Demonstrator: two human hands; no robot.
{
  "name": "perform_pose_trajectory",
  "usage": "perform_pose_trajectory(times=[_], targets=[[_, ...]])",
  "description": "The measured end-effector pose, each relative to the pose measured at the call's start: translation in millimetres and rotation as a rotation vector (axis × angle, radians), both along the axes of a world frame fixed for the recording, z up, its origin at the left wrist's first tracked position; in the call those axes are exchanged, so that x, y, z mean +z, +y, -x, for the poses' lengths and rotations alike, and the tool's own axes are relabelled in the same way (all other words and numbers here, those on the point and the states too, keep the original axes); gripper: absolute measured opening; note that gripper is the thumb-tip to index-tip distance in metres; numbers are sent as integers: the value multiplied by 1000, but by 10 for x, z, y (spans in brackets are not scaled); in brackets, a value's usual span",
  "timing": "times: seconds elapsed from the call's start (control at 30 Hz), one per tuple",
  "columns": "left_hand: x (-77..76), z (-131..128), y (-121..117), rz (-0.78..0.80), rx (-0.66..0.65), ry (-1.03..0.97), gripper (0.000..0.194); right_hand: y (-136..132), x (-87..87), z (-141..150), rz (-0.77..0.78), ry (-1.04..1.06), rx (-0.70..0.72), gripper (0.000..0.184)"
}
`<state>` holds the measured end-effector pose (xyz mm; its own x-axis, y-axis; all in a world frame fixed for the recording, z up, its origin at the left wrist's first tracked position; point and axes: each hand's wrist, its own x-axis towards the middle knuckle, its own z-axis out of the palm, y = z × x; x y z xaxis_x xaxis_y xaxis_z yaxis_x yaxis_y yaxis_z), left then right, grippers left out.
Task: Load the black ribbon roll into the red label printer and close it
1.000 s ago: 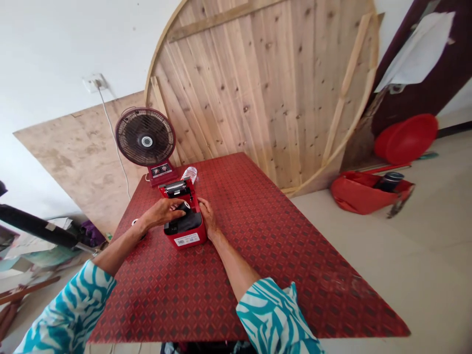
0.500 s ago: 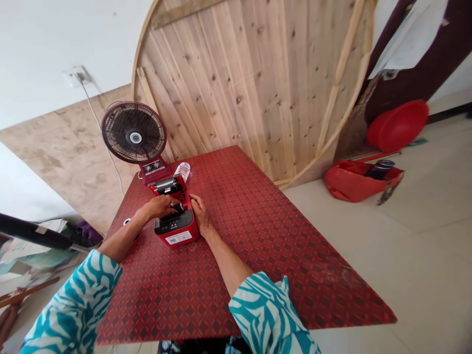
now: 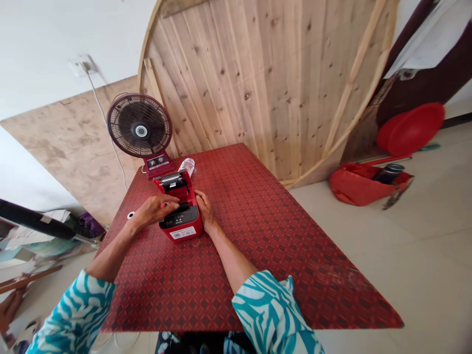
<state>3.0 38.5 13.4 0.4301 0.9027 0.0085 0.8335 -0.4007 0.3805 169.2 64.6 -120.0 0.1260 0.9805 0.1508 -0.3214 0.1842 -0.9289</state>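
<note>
While the red-and-black box-shaped device sits left of centre in the frame with its lid propped up at the back, both hands are on it. The left hand reaches in over the open compartment, fingers bent downward and only a bit apart. There's something black right under the fingertips, but that same hand blocks most of the view in there, so I can't tell if it's actually gripping anything. The right hand is cupped along the device's right side, fingers loosely bent; can't tell if they're pinching the wall or just resting on it.

Space around it on the red patterned table is kinda tight at the back: a fan stands just behind the lid toward upper left, with a clear plastic bottle lying near it. A small white roll sits right by the left wrist. Big round wooden panel fills the top middle, and over on the right there's a red bag on the floor, near a red basin.
</note>
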Motion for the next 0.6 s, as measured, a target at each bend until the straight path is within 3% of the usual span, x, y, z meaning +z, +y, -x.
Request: perform_pose_trajectory(times=[0.17,0.4,0.6], targets=[[-42,-25,-299,11,-8,-32,40,35,-45,11,7,3,-1,38],[-106,-40,-268,-47,95,-107,32,46,-58,16,15,3,-2,38],[-205,-76,-357,-346,-36,-89,25,60,-79,25,18,16,11,38]])
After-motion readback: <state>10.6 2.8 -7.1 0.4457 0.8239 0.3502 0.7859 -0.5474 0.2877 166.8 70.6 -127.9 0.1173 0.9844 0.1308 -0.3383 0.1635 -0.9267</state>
